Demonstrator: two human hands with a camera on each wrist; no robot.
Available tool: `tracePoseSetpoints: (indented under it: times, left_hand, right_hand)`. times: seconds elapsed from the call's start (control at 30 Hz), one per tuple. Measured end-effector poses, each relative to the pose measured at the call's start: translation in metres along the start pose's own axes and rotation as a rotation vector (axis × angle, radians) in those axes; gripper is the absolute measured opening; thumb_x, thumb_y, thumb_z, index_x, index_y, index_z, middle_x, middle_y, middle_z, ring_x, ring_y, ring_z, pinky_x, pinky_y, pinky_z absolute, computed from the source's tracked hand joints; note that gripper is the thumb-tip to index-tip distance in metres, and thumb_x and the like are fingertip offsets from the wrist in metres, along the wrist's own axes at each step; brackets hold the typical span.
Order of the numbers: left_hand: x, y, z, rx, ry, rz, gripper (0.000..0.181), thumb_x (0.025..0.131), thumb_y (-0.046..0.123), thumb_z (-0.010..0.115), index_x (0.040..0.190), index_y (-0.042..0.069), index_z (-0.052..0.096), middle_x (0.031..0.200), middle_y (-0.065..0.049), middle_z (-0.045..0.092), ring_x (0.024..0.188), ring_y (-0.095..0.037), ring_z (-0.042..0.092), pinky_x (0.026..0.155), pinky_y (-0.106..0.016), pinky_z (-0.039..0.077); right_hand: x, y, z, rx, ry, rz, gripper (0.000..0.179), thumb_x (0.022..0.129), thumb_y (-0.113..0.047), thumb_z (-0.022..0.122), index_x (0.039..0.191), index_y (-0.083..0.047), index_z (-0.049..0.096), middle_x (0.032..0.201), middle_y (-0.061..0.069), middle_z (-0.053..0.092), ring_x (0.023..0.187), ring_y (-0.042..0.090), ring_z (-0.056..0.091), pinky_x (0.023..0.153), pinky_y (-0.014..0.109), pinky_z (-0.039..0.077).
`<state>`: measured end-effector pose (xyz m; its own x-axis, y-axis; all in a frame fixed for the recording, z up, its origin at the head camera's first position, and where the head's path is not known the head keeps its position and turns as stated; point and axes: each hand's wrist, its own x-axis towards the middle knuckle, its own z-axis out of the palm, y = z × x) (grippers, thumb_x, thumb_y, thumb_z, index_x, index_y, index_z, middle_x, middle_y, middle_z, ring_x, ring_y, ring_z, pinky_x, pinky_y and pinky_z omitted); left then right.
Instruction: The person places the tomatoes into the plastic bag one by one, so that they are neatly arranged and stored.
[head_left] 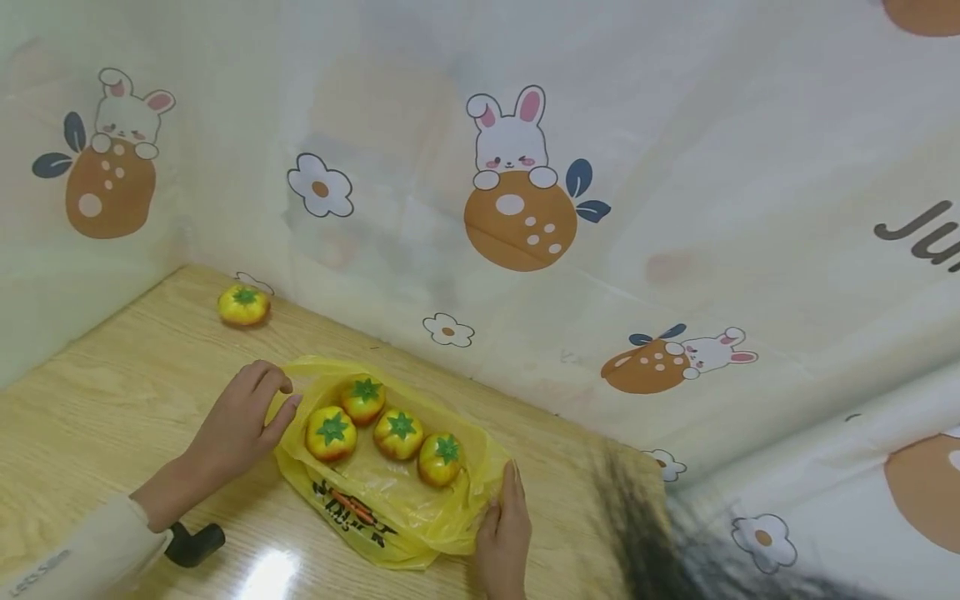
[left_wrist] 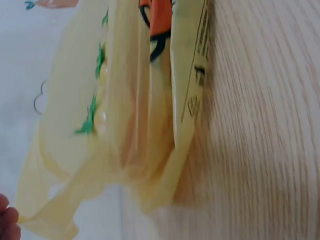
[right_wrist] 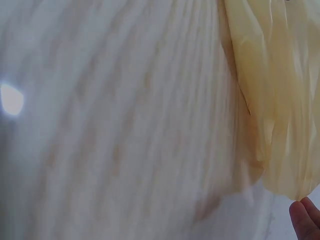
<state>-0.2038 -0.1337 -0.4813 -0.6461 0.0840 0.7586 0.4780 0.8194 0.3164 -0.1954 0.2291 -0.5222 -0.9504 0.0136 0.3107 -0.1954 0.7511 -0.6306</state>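
Note:
A yellow plastic bag [head_left: 375, 500] with dark printing lies on the table, its mouth spread wide. Several glossy yellow-orange toy-like fruits with green star-shaped tops, such as one fruit [head_left: 399, 434], sit inside it. My left hand [head_left: 243, 417] is at the bag's left rim; the left wrist view shows its fingertips [left_wrist: 9, 220] pinching a drawn-out corner of the film. At the opposite end my right hand [head_left: 504, 533] pinches the rim, and its fingertips [right_wrist: 302, 215] meet the gathered film in the right wrist view. A similar single fruit [head_left: 243, 306] rests outside the bag, beyond my left hand.
The wood-grain table [head_left: 97, 392] meets a pale curtain [head_left: 405, 108] printed with rabbits and flowers along its back and left. A black object [head_left: 195, 543] shows beside my left sleeve. Blurred dark hair [head_left: 645, 533] covers part of the lower right.

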Motion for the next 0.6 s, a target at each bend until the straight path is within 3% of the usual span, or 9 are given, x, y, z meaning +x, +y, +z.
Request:
tracePoseSetpoints:
  times: [0.1,0.13,0.2,0.3,0.37,0.5,0.6]
  left_hand:
    - [-0.003,-0.005,-0.003,0.006,0.026,-0.020,0.011,0.084,0.012,0.057,0.083,0.001,0.053,0.083,-0.007,0.051,0.077,-0.019,0.048,0.068,-0.030,0.040]
    - [-0.005,-0.006,-0.004,0.006,0.032,-0.026,0.010,0.083,0.010,0.057,0.083,0.001,0.053,0.083,-0.007,0.051,0.077,-0.020,0.048,0.068,-0.030,0.039]
    - [-0.007,-0.008,-0.006,0.007,0.042,-0.037,0.009,0.082,0.008,0.058,0.082,0.001,0.053,0.082,-0.008,0.051,0.077,-0.021,0.048,0.069,-0.029,0.039]
    - [-0.010,-0.010,-0.008,0.009,0.041,-0.062,0.008,0.079,0.005,0.059,0.082,0.000,0.054,0.082,-0.009,0.050,0.077,-0.021,0.048,0.069,-0.029,0.038]
    - [-0.012,-0.012,-0.009,0.015,0.041,-0.074,0.008,0.079,0.004,0.059,0.082,0.000,0.054,0.082,-0.009,0.050,0.076,-0.021,0.048,0.068,-0.029,0.037]
    - [-0.012,-0.021,-0.009,0.022,0.057,-0.078,0.009,0.077,0.002,0.058,0.083,-0.002,0.053,0.084,-0.011,0.051,0.074,-0.021,0.047,0.064,-0.030,0.037]
    - [-0.011,-0.030,-0.010,0.037,0.049,-0.109,0.011,0.076,0.001,0.057,0.085,-0.003,0.053,0.086,-0.013,0.051,0.071,-0.020,0.044,0.062,-0.031,0.036]
  right_hand:
    - [0.006,0.001,-0.003,-0.014,-0.012,-0.029,0.057,0.092,0.006,0.041,0.145,-0.007,0.025,0.147,0.019,0.031,0.065,0.013,0.052,0.059,0.024,0.047]
    - [0.007,0.002,-0.003,-0.012,-0.018,-0.026,0.058,0.092,0.006,0.041,0.145,-0.008,0.025,0.147,0.018,0.030,0.056,0.009,0.043,0.054,0.022,0.042]
    - [0.010,0.002,-0.005,-0.010,-0.022,-0.031,0.058,0.091,0.007,0.042,0.145,-0.007,0.025,0.147,0.018,0.030,0.056,0.006,0.037,0.055,0.021,0.039]
    - [0.012,0.002,-0.005,0.005,-0.022,-0.036,0.058,0.091,0.007,0.042,0.145,-0.006,0.025,0.147,0.019,0.030,0.061,0.006,0.040,0.060,0.023,0.041]
    - [0.013,0.002,-0.003,0.006,-0.012,-0.038,0.058,0.090,0.007,0.042,0.145,-0.005,0.026,0.147,0.020,0.031,0.079,0.014,0.053,0.068,0.027,0.046]
    - [0.015,0.003,-0.002,-0.005,0.004,0.011,0.058,0.091,0.007,0.042,0.145,-0.006,0.026,0.147,0.019,0.030,0.079,0.021,0.056,0.065,0.028,0.046]
    - [0.015,0.004,-0.001,-0.023,-0.002,0.035,0.058,0.091,0.007,0.042,0.145,-0.007,0.026,0.148,0.017,0.029,0.087,0.025,0.058,0.071,0.030,0.049]
